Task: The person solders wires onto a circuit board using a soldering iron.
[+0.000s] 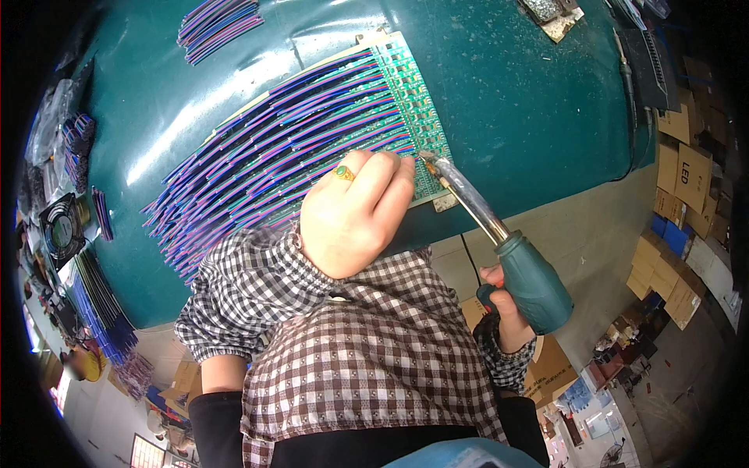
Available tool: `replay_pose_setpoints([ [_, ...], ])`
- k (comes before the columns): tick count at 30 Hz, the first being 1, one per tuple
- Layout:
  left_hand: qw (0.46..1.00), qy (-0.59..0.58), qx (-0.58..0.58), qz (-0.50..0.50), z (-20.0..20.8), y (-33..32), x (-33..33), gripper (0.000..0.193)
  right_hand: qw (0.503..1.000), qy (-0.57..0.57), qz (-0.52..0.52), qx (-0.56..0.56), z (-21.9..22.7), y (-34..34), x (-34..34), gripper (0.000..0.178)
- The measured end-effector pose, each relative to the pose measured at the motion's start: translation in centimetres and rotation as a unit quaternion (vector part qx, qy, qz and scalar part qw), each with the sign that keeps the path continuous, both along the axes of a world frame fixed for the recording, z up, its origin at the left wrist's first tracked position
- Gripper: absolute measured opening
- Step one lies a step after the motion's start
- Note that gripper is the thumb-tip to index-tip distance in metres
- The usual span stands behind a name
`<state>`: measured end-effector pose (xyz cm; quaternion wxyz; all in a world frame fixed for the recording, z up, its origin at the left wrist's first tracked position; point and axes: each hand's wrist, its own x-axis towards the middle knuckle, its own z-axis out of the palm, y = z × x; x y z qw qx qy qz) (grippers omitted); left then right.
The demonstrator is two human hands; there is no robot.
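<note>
On the glossy green tabletop (530, 117), the left hand (351, 207) pinches thin blue-and-red wires (265, 148) at the green circuit-board panel (406, 86) — likely steadying them — while the right hand (511, 316) grips a green-handled soldering gun (524, 269).

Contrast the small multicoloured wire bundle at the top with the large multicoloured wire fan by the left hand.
The small wire bundle is compact; the large wire fan spreads wider. The bundle lies apart from the green circuit-board panel; the fan's right ends meet it. The left hand partly covers the fan; the bundle is uncovered. Both show blue and reddish wires.
</note>
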<state>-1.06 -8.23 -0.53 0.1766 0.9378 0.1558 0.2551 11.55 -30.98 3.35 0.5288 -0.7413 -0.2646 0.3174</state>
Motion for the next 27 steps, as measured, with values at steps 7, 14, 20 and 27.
replay_pose_setpoints([
  [7, 1.000, -0.005, -0.006, 0.011, 0.1, 0.0, 0.1, 0.027, 1.000, -0.017, 0.014, -0.011, -0.7, -1.3, 0.0, 0.062],
  [14, 1.000, 0.010, 0.003, -0.006, -0.1, 0.1, -0.2, 0.034, 1.000, -0.006, -0.002, 0.008, 0.7, -0.4, -0.1, 0.063],
  [20, 1.000, 0.004, 0.002, -0.007, -0.1, 0.1, -0.1, 0.033, 0.999, 0.011, 0.020, 0.025, 0.3, -0.9, -0.2, 0.063],
  [27, 1.000, 0.003, 0.003, 0.001, -0.2, 0.1, -0.2, 0.033, 0.999, 0.035, 0.004, 0.032, 0.1, -0.5, -0.2, 0.058],
])
